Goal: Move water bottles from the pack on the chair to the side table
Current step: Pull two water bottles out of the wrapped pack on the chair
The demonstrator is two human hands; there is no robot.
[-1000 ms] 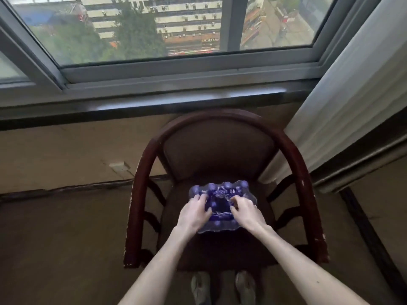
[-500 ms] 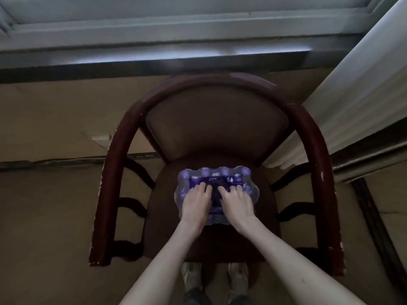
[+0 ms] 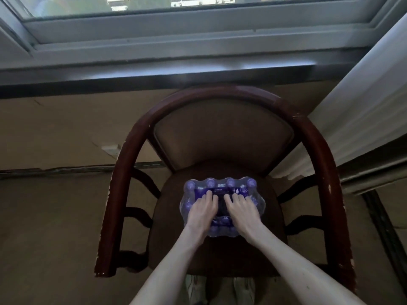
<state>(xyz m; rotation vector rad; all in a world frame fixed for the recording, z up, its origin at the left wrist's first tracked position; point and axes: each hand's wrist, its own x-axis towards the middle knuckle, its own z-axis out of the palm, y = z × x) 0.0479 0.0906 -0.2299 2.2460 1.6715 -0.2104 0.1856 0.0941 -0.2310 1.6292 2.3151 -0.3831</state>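
Both hands barely shifted vs earlier, still flat atop pack [image 3: 222, 194] on chair [image 3: 220, 249] seat. Left hand [image 3: 201, 211] & right hand [image 3: 242, 211] side by side, fingers spread; each grip open, pack directly beneath palms.

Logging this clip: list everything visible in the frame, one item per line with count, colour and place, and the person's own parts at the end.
pack of water bottles: one, clear wrap with purple caps and label, on the chair seat
chair: one, dark red-brown wood, brown padding, centre
window: one, grey frame, top
curtain: one, white, right
wall outlet: one, pale, left of chair
shoes: two, light, under the seat's front edge
left hand: one, flat on the pack
right hand: one, flat on the pack
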